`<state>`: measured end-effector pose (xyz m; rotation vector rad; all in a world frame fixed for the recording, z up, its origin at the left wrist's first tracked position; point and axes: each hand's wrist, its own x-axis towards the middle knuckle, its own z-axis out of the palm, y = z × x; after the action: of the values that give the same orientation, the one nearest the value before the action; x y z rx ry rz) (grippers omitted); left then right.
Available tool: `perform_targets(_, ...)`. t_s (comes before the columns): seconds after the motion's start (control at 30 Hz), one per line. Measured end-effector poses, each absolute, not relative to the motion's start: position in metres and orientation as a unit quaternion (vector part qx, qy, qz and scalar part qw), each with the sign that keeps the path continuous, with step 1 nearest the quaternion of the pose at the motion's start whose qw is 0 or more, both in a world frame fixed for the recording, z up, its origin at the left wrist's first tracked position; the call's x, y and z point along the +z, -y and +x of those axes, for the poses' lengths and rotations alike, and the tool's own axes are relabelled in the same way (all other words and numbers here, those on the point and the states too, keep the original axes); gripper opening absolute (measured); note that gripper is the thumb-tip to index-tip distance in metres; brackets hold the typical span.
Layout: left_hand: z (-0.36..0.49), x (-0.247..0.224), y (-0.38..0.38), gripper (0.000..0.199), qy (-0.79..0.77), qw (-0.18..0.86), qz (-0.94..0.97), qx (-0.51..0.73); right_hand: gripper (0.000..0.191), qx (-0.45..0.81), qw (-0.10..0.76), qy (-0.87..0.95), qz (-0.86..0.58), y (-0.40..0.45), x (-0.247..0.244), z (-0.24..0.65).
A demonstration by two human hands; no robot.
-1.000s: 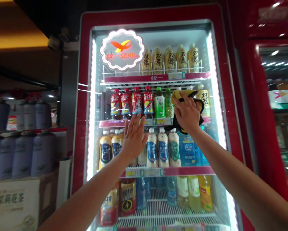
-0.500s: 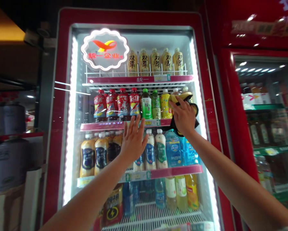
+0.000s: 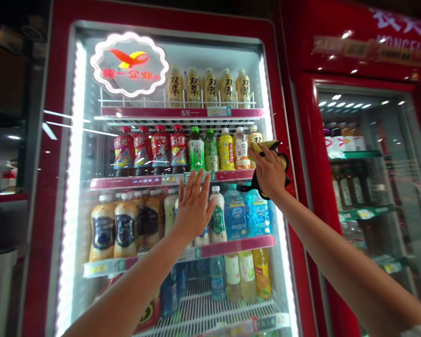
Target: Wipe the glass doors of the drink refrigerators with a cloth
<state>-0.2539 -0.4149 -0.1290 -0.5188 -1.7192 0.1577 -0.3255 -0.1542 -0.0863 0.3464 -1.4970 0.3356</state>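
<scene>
My left hand (image 3: 195, 208) lies with fingers spread against the glass door (image 3: 140, 154) of a lit drinks cooler, in front of milk-tea bottles on the third shelf. Under my right hand (image 3: 270, 172) is a yellow and black cloth (image 3: 278, 146), held against the right side of the door by its frame. Part of the cloth is bunched below the palm, and its black edge hangs loose. Behind the glass near that hand stand a pale-capped bottle (image 3: 240, 147) and blue bottles (image 3: 258, 213).
The cooler's red frame (image 3: 285, 117) surrounds the door. A glowing sign (image 3: 129, 64) is at its upper left. Shelves hold several bottles, including red-capped ones (image 3: 160, 147). To the right stands a second red cooler (image 3: 306, 140) with its own glass front.
The view has turned right, so the cooler sits further left. Both hands have shifted right across the door, the right one with the cloth reaching the frame.
</scene>
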Motion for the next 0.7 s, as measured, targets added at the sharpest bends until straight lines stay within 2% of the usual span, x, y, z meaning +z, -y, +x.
perform_targets(0.13,-0.257,-0.134,0.404,0.072,0.753,0.61,-0.236,0.075,0.057,0.096,0.68,0.702,0.191,0.154,-0.116,-0.32)
perform_targets(0.23,-0.264,-0.131,0.383,0.072,0.751,0.609,-0.243,0.077,0.056,0.051,0.65,0.725,0.221,0.15,-0.094,-0.317)
perform_targets(0.37,-0.274,-0.132,0.356,0.073,0.747,0.611,-0.255,0.069,0.057,0.088,0.662,0.721,0.185,0.125,-0.069,-0.324)
perform_targets(0.6,-0.274,-0.15,0.352,0.075,0.741,0.61,-0.273,0.06,0.053,0.128,0.691,0.69,0.172,0.097,-0.127,-0.339)
perform_targets(0.7,-0.273,-0.148,0.349,0.076,0.74,0.612,-0.273,0.061,0.052,0.135,0.689,0.687,0.186,0.092,-0.099,-0.343)
